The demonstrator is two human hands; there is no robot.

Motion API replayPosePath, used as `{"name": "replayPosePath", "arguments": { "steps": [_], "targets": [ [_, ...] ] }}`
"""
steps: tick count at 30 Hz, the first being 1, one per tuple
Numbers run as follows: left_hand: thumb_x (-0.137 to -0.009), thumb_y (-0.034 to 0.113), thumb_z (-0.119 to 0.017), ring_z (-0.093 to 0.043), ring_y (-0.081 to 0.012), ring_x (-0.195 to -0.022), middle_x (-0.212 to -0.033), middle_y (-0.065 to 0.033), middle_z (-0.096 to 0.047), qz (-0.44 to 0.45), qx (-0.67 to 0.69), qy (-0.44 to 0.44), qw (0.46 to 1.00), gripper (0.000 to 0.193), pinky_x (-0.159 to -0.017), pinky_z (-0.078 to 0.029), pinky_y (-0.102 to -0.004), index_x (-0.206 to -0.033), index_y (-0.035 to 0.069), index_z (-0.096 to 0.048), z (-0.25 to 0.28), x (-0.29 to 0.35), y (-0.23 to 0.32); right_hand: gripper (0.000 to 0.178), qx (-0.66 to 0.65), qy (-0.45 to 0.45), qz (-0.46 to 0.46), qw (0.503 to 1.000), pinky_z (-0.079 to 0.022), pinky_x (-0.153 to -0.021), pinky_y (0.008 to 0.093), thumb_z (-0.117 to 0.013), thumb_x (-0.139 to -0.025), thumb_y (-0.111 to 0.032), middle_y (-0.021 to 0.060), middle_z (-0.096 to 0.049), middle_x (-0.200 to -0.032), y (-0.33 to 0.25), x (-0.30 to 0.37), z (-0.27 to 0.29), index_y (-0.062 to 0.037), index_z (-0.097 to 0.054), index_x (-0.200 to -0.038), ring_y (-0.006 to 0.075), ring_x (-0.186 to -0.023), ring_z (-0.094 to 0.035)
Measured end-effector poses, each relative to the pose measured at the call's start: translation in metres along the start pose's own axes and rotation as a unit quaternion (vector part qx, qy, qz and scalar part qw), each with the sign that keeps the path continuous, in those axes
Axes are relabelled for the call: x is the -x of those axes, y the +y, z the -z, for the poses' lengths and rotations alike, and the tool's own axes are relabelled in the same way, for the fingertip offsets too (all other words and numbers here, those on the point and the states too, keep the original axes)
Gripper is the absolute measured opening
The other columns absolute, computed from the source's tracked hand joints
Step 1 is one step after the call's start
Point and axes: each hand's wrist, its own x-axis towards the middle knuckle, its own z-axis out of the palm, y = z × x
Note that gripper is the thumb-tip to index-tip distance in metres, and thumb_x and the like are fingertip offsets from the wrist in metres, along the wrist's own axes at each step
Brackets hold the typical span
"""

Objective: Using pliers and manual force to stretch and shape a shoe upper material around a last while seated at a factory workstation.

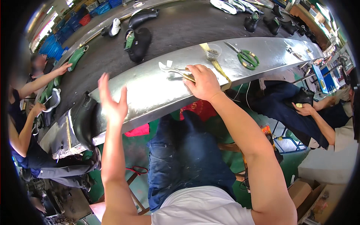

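Observation:
My left hand (112, 102) is raised over the metal-topped bench edge (142, 93), fingers spread and a little blurred, holding nothing. Just left of it a black boot (83, 120) lies across the bench edge. On the shiny metal, my right hand (204, 83) is closed over the handles of a pair of pincers (170, 69); their silver jaws point left and the brass-coloured handles run under my fingers. A small white scrap (169, 63) lies beside the jaws.
Right of my right hand are a clear cup of small bits (213, 52) and green-handled scissors (247, 58). Black shoes on lasts (140, 45) sit on the dark belt (180, 32). A co-worker at left handles a green last (77, 57); another at right holds a black shoe (303, 96).

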Motion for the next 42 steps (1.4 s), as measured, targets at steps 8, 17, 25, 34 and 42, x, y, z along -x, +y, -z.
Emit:
{"name": "replayPosePath", "arguments": {
  "steps": [8,17,25,34,42],
  "targets": [
    [-0.08,0.035,-0.078,-0.034,-0.0429,-0.14,-0.149,-0.0336,-0.034,0.279,-0.258,-0.028,0.925,0.095,-0.118,-0.027,-0.0427,-0.147,-0.012,-0.028,0.157,0.091,-0.059,0.045,0.006,0.027,0.017,0.999,-0.05,-0.085,0.046,-0.072,-0.081,-0.03,0.0168,-0.064,-0.104,-0.004,-0.004,-0.008,-0.0047,-0.063,-0.117,0.0371,-0.098,-0.062],
    [-0.081,0.021,-0.075,-0.065,-0.0209,-0.082,-0.1,-0.0147,-0.067,0.541,0.156,0.046,0.825,0.042,-0.061,-0.06,-0.04,-0.113,-0.002,-0.06,0.191,0.082,-0.079,0.044,0.034,0.011,-0.009,0.999,-0.05,-0.088,0.0458,-0.071,-0.084,-0.032,0.0158,-0.064,-0.106,-0.009,-0.002,-0.005,-0.0059,-0.062,-0.118,0.0359,-0.102,-0.061],
    [-0.099,0.039,-0.057,-0.049,-0.0349,-0.131,-0.143,-0.0179,-0.05,0.253,0.597,0.223,0.728,0.065,-0.102,-0.045,-0.062,-0.149,0.003,-0.035,0.228,0.112,-0.001,0.047,0.056,-0.005,-0.046,0.997,-0.049,-0.09,0.0464,-0.07,-0.085,-0.033,0.0174,-0.064,-0.108,-0.002,0.005,0.004,-0.0054,-0.062,-0.122,0.0371,-0.104,-0.061],
    [-0.072,0.012,-0.086,-0.062,-0.0232,-0.107,-0.116,-0.0072,-0.062,0.393,0.565,-0.095,0.719,0.071,-0.096,-0.049,-0.0401,-0.132,-0.001,-0.05,0.123,0.217,0.05,0.047,0.023,-0.02,-0.078,0.996,-0.048,-0.094,0.0447,-0.07,-0.084,-0.035,0.0156,-0.063,-0.112,-0.012,0.0,-0.002,-0.008,-0.062,-0.121,0.0349,-0.108,-0.06],
    [-0.087,0.025,-0.072,-0.055,-0.0343,-0.126,-0.137,-0.0226,-0.055,0.378,0.275,-0.473,0.747,0.079,-0.106,-0.043,-0.0369,-0.151,0.003,-0.032,0.012,0.31,0.114,0.045,0.03,-0.012,-0.061,0.998,-0.047,-0.094,0.0446,-0.069,-0.085,-0.036,0.0168,-0.063,-0.111,-0.01,0.004,-0.005,-0.0062,-0.062,-0.118,0.0355,-0.108,-0.06]
  ]
}}
